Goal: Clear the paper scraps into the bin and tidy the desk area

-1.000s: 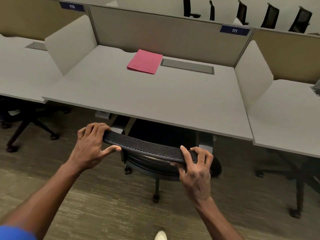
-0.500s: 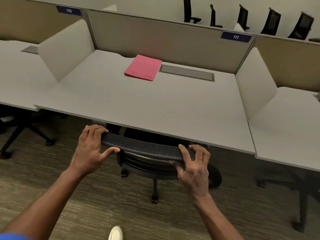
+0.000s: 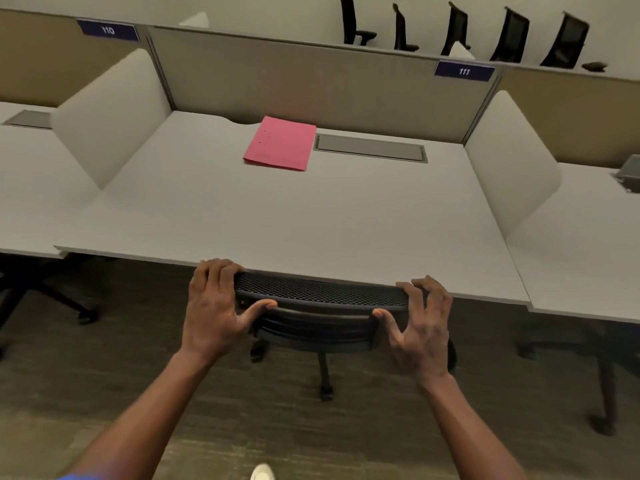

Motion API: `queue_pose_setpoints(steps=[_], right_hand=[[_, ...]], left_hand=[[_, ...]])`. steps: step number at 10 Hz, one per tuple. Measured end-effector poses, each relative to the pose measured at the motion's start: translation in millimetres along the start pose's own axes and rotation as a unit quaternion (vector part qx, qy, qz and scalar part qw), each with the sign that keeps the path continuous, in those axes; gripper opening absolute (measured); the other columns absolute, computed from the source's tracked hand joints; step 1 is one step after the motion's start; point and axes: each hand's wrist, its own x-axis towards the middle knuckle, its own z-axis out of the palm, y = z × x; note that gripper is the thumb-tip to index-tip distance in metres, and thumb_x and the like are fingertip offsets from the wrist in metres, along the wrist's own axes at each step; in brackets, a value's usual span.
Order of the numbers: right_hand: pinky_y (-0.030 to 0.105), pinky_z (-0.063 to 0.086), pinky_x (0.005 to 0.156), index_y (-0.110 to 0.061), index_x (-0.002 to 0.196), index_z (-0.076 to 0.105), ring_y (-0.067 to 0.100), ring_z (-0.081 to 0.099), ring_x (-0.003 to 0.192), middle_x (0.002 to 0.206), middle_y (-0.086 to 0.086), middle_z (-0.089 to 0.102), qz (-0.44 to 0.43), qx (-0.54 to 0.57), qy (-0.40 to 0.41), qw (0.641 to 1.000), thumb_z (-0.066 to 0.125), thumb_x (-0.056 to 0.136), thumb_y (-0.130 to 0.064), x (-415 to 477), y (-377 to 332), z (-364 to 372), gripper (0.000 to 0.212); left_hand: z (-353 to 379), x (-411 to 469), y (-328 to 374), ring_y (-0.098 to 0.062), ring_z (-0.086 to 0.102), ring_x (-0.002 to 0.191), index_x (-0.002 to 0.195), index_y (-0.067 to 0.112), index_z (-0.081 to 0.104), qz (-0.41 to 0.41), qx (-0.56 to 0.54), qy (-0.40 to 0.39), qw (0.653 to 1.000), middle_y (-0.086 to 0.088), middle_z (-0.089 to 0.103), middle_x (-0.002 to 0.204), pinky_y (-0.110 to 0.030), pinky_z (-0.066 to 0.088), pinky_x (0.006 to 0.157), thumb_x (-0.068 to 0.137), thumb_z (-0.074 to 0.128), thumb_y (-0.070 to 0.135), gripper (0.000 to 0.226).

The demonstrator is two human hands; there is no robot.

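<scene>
- The desk (image 3: 311, 216) is a pale grey slab with a beige partition along its far edge and white side screens at its left and right edges.
- A pink folder (image 3: 280, 144) lies flat near the far edge, a little left of the middle, just beside a grey cable hatch (image 3: 370, 149) set into the desktop to its right.
- A black office chair (image 3: 320, 294) stands at the near edge; its mesh backrest top sits right against that edge, with the seat hidden underneath and the base and castors showing on the dark carpet (image 3: 104, 393).
- The left hand (image 3: 216, 306) grips the left end of the backrest top: fingers curled over the top, thumb stretched along the near face.
- The right hand (image 3: 420, 327) rests on the right end with its fingers spread and only loosely bent over the top; the thumb points inward at the near face, so this is a looser hold than the left.
- Both forearms reach forward from the bottom of the view, bare, with a bit of blue sleeve (image 3: 74, 476) at the lower left.
- A white shoe tip (image 3: 262, 472) shows at the bottom edge.
- Labels reading 110 (image 3: 108, 30) and 111 (image 3: 464, 71) sit on the partition tops.
</scene>
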Motion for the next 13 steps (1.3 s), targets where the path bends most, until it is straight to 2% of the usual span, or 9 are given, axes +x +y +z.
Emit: queue_pose_setpoints(steps=[1,2,3,6,9,10,11,12,13], right_hand=[[0.031,0.044,0.094,-0.021,0.130,0.061,0.031,0.040,0.141,0.141,0.011,0.045,0.014,0.007,-0.005,1.000,0.050,0.093,-0.079,8,-4,2,0.070],[0.034,0.043,0.109,-0.020,0.131,0.060,0.032,0.039,0.141,0.140,0.011,0.044,0.023,0.020,-0.001,1.000,0.050,0.093,-0.080,15,-9,4,0.072],[0.035,0.042,0.112,-0.017,0.131,0.060,0.033,0.040,0.140,0.139,0.012,0.044,0.028,0.021,0.000,0.999,0.050,0.093,-0.079,18,-13,6,0.073],[0.032,0.042,0.103,-0.022,0.132,0.059,0.031,0.038,0.143,0.143,0.009,0.040,0.032,0.035,0.001,0.999,0.058,0.091,-0.076,16,-9,15,0.068],[0.032,0.051,0.094,-0.021,0.134,0.058,0.033,0.036,0.147,0.146,0.013,0.040,0.024,0.015,-0.011,1.000,0.052,0.092,-0.080,18,-7,15,0.072],[0.049,0.053,0.109,-0.021,0.136,0.057,0.033,0.034,0.151,0.148,0.012,0.042,0.028,-0.007,-0.026,0.999,0.052,0.092,-0.080,17,-6,13,0.074],[0.060,0.035,0.123,-0.019,0.138,0.058,0.034,0.032,0.154,0.150,0.013,0.046,0.027,-0.042,-0.038,0.998,0.048,0.091,-0.083,15,-6,10,0.080],[0.061,0.025,0.127,-0.017,0.138,0.057,0.035,0.034,0.155,0.150,0.014,0.049,0.023,-0.062,-0.036,0.997,0.043,0.090,-0.086,17,-12,0,0.086],[0.062,0.022,0.128,-0.017,0.138,0.055,0.034,0.035,0.155,0.150,0.013,0.051,0.014,-0.059,-0.031,0.998,0.042,0.090,-0.087,21,-22,-5,0.086]], left_hand=[[3,9,-4,-0.028,0.048,0.126,0.127,0.014,0.056,-0.001,-0.008,-0.001,1.000,-0.002,0.052,0.128,-0.050,0.045,0.112,0.084,0.055,0.088,0.086],[4,17,-7,-0.028,0.048,0.125,0.127,0.013,0.057,0.003,-0.010,0.000,1.000,-0.003,0.052,0.127,-0.046,0.047,0.109,0.085,0.055,0.088,0.086],[5,24,-12,-0.029,0.048,0.123,0.127,0.012,0.057,0.009,-0.007,-0.001,1.000,-0.003,0.053,0.126,-0.045,0.048,0.107,0.085,0.055,0.088,0.087],[13,26,-20,-0.028,0.046,0.126,0.129,0.013,0.056,0.008,-0.001,-0.005,1.000,-0.004,0.051,0.129,-0.041,0.046,0.109,0.082,0.057,0.089,0.089],[11,25,-17,-0.028,0.046,0.128,0.131,0.015,0.053,-0.003,0.025,-0.023,0.999,-0.004,0.049,0.132,-0.045,0.045,0.111,0.084,0.053,0.089,0.087],[5,25,-13,-0.030,0.048,0.131,0.131,0.017,0.053,-0.004,0.053,-0.040,0.998,-0.004,0.049,0.134,-0.054,0.040,0.116,0.085,0.046,0.091,0.087],[-2,26,-4,-0.035,0.044,0.144,0.133,0.018,0.054,-0.021,0.092,-0.075,0.993,-0.009,0.047,0.143,-0.060,0.023,0.127,0.085,0.037,0.094,0.091],[-13,29,10,-0.035,0.030,0.158,0.138,0.018,0.055,-0.011,0.114,-0.114,0.987,-0.013,0.041,0.157,-0.062,0.010,0.131,0.086,0.029,0.094,0.096],[-19,36,22,-0.033,0.022,0.163,0.142,0.018,0.057,0.006,0.119,-0.132,0.984,-0.014,0.038,0.163,-0.065,0.008,0.130,0.089,0.022,0.093,0.098]])
